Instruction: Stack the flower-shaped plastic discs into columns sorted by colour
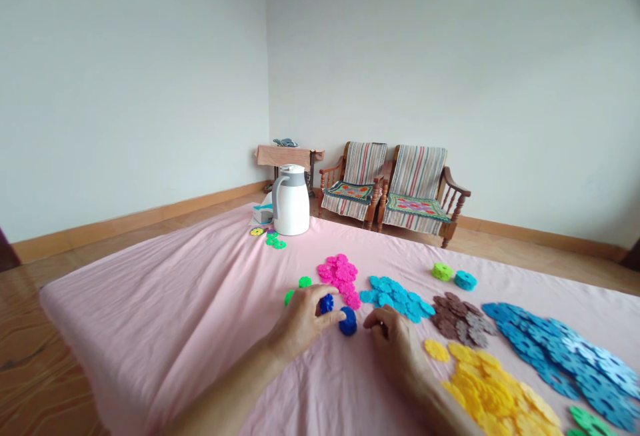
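Observation:
My left hand (309, 313) is over the pink cloth with its thumb and index finger spread in a C shape. Dark blue notched discs (327, 303) show in that gap; whether its other fingers touch them is hidden. A dark blue disc stack (348, 322) sits at the thumb's tip. To the right of this stack, my right hand (395, 341) has curled fingers, and what they hold, if anything, cannot be seen. Bright green discs (305, 282) peek out behind my left hand. Beyond the hands lie pink discs (340, 275) and light blue discs (397, 296).
Brown discs (460, 318), yellow discs (493, 386) and a blue disc spread (565, 349) lie to the right. Small lime (443, 271) and teal (465, 280) stacks stand farther back. A white jug (293, 203) is near the far edge. Two wooden chairs (417, 186) stand beyond.

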Tool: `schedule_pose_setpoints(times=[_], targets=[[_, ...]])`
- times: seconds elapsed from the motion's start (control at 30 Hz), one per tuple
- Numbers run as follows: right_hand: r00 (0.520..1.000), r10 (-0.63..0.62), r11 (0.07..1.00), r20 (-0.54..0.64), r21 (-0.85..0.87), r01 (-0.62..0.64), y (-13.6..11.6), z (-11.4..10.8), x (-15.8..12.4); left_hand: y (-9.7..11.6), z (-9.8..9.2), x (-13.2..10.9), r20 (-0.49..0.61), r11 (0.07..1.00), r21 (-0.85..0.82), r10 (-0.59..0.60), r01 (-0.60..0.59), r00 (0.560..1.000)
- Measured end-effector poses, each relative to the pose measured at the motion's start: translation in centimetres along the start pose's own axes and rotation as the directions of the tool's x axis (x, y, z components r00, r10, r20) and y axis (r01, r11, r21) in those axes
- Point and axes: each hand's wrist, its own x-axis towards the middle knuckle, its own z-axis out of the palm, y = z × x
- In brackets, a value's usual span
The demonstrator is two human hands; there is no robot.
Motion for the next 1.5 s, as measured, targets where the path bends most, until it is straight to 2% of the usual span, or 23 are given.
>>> schedule_pose_setpoints(times=[0.1,0.2,0.3,0.4,0.43,0.5,0.63,0.8,0.97,1.13,1.37,1.5], targets=[[1.000,-0.012,1.000,-0.021,0.014,0.012,0.0,-0.1,0.0,0.6,-0.3,-0.4,-0.028,0.998,0.001,0.065,-0.065,0.998],[0.998,0.003,1.000,-0.064,0.024,-0.001,-0.4,-0.6,0.3,1.6,0.1,-1.2,0.016,0.981,0.007,0.192,-0.193,0.981],[0.991,0.046,0.999,-0.124,0.023,-0.043,-1.0,-1.6,0.6,2.5,1.2,-2.1,0.193,0.937,0.079,0.320,-0.340,0.928],[0.987,0.080,0.996,-0.136,0.057,-0.073,-1.7,-2.5,0.4,3.0,2.2,-2.8,0.405,0.880,0.134,0.372,-0.456,0.835],[0.988,0.083,0.995,-0.133,0.074,-0.074,-1.9,-2.7,0.2,3.1,2.4,-2.9,0.446,0.870,0.135,0.373,-0.474,0.813],[0.989,0.076,0.993,-0.126,0.098,-0.064,-2.1,-3.1,-0.6,3.3,2.6,-3.0,0.478,0.871,0.122,0.368,-0.475,0.797],[0.989,0.071,0.992,-0.129,0.109,-0.057,-1.6,-3.7,-2.1,3.5,2.1,-2.8,0.462,0.906,0.096,0.326,-0.411,0.825],[0.969,0.115,0.988,-0.217,0.128,-0.089,0.4,-4.7,-2.6,3.2,1.7,-2.8,0.426,0.936,0.123,0.252,-0.331,0.869],[0.970,0.037,0.998,-0.239,0.063,-0.023,1.9,-4.6,-2.4,2.9,1.7,-3.1,0.407,0.980,0.079,0.136,-0.183,0.903],[0.976,-0.054,0.998,-0.210,0.026,0.061,2.6,-4.2,-2.4,3.2,1.1,-3.8,0.408,0.998,0.024,0.039,-0.054,0.912],[0.984,-0.054,0.998,-0.170,0.026,0.059,2.3,-4.1,-2.5,3.7,1.4,-4.2,0.341,0.989,0.127,0.032,-0.080,0.939],[0.986,-0.051,0.997,-0.160,0.044,0.058,2.2,-4.0,-2.6,3.9,1.1,-4.1,0.349,0.973,0.192,0.051,-0.125,0.936]])
